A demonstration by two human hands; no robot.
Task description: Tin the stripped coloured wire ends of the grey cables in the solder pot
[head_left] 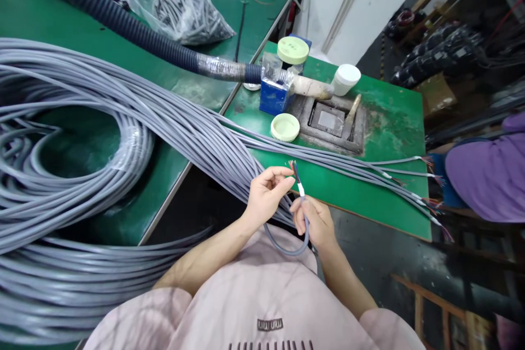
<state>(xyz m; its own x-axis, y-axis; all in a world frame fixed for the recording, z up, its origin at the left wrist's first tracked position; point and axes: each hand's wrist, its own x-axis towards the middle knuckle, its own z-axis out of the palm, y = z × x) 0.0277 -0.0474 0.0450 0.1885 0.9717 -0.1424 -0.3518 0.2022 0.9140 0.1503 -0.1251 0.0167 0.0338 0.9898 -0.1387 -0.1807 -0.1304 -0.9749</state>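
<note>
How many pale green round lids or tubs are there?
2: the far one behind the hose, the near one in front of the blue box. Others may be hidden.

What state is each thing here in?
Left hand: thumb and finger close together at the coloured wires.
Right hand: grip closed around the held cable.
Held cable: bent in a loop, coloured wires exposed at its end.
Large grey cable coil: looped, lying on the table.
Cables across the green board: far ends stripped.
Plastic bag: partly filled with grey pieces.
White tub: seems closed.
</note>
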